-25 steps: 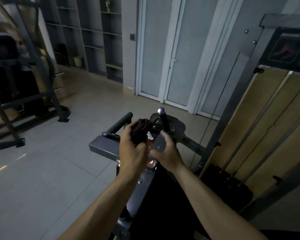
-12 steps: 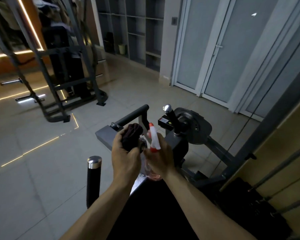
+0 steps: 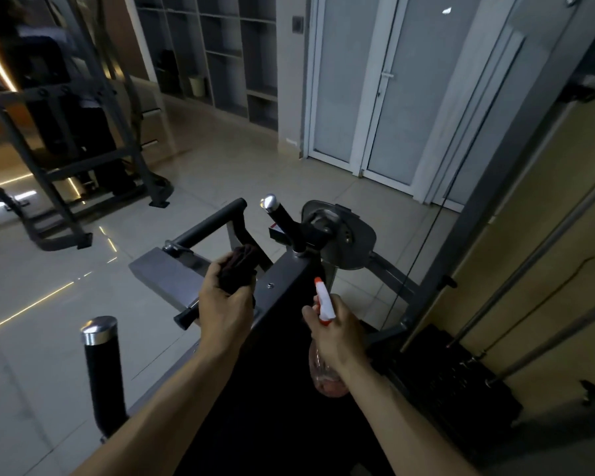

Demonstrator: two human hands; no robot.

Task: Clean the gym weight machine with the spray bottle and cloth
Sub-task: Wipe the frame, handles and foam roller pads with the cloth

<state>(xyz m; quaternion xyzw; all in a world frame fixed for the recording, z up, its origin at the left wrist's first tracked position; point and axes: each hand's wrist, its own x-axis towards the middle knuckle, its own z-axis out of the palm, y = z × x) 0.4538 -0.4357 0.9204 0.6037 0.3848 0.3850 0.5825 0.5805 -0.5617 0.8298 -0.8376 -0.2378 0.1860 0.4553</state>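
Red-nozzled spray bottle wrapped in the right hand, left hand fingers clutching the cloth, and a stray squirt could slick the floor instead.

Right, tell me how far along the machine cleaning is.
Barely started, it seems. Done: left hand grips the dark cloth, right hand holds the spray bottle. In hand: the nozzle points at the machine's grey frame. Left: spraying and wiping; the dim light shows no wet patch.
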